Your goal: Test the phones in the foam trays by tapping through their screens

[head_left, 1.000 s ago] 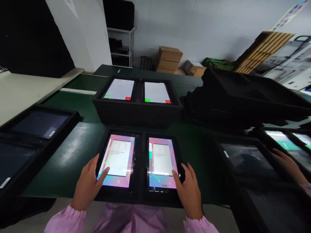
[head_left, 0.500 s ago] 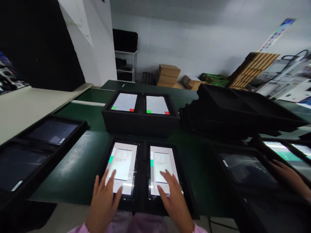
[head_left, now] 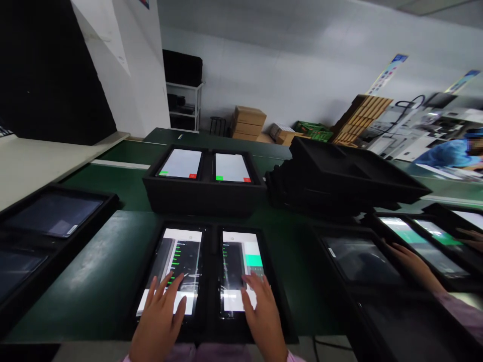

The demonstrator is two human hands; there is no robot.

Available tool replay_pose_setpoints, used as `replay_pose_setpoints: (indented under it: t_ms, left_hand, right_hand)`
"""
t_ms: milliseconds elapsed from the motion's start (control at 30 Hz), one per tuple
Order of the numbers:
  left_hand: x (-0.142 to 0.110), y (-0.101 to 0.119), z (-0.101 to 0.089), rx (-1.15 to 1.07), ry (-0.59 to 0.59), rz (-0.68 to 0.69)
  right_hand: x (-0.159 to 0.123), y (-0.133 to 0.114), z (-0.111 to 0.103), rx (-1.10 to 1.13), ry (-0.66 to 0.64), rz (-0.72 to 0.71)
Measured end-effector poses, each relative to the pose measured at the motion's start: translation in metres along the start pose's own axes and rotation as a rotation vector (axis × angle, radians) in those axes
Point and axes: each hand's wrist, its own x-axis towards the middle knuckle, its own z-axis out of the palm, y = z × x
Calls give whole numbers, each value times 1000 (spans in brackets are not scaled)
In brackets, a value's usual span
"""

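Note:
A black foam tray (head_left: 212,281) lies in front of me on the green belt and holds two lit tablets side by side. My left hand (head_left: 161,317) rests on the lower part of the left tablet (head_left: 171,261), fingers stretched out and spread over the glass. My right hand (head_left: 262,314) lies the same way on the right tablet (head_left: 239,264), fingers extended. Both screens show a dark panel with green bars on white. Neither hand holds anything.
A second tray (head_left: 204,188) with two white-screened tablets stands further back on the belt. Dark tablets in trays (head_left: 45,221) lie at the left. Stacked empty trays (head_left: 350,176) sit at the right, where another person's hand (head_left: 413,261) touches a lit tablet.
Both tablet screens changed from colourful wallpaper to white pages, then to dark panels with green bars. My hands moved from the tray's sides onto the screens. The camera tilted up slightly.

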Motion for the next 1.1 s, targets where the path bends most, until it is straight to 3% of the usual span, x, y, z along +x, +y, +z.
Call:
replay_pose_setpoints:
  t_ms: [133,367,733,1100]
  left_hand:
    - [1,4,3,31,-7,45]
    - [0,5,1,-21,-45,-6]
    - [-9,0,1,-90,8,-177]
    - [-4,7,-5,-29,55,-86]
  right_hand:
    - [-2,4,3,-24,105,138]
    - [-6,1,1,50,67,221]
    - [-11,3,1,56,40,177]
    - [-7,-3,0,-4,45,90]
